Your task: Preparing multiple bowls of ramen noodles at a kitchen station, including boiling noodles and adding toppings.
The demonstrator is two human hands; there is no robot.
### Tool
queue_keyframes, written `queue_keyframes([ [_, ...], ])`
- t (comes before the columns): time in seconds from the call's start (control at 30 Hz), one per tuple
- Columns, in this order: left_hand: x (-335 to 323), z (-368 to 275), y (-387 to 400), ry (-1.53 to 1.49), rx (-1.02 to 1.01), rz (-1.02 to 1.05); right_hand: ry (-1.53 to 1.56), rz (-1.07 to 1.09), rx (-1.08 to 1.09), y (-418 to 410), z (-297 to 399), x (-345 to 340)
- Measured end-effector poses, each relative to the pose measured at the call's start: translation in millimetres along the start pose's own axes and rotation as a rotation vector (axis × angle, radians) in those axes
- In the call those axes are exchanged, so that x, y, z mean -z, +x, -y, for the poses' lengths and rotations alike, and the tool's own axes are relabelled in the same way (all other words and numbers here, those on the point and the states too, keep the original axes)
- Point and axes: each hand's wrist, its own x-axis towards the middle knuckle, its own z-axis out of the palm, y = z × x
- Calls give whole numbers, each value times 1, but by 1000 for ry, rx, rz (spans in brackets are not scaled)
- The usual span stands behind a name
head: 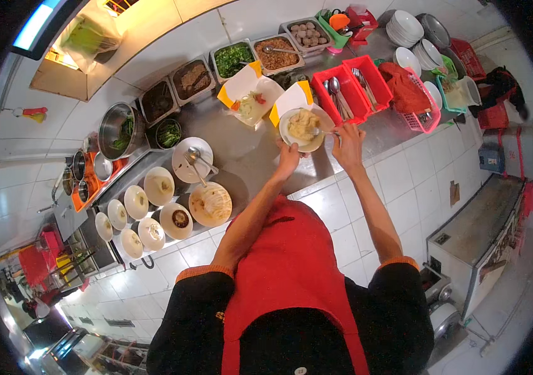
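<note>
My left hand (289,157) grips the near rim of a small white bowl (287,136), tilted over an open paper takeaway box (297,101). Inside the bowl sits a pale yellow mound of food (303,123), perhaps noodles. In my right hand (348,143) is a metal utensil (323,132) whose far end meets the food; its exact kind is hard to make out. Just left of the bowl stands a second open takeaway box (247,84), holding shredded vegetables (249,105) and something red.
Steel pans of chopped greens (233,60), minced topping (276,52) and meatballs (308,35) line the back. Red cutlery bins (339,96) stand to the right, before stacked plates (405,28). Leftward are several bowls (158,186), a plate with spoons (184,169) and a steel pot (115,124).
</note>
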Motion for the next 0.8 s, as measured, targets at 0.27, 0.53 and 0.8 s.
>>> queue_keyframes([
  [0.27,-6,-9,-5,0,-17,-33,-82,-63,-107,9,-5,19],
  [0.53,-6,-4,-1,-76,-24,-54,-31,4,-41,0,6,8],
  [0.8,-6,-1,-3,-25,-46,2,-35,-118,-74,8,21,15],
])
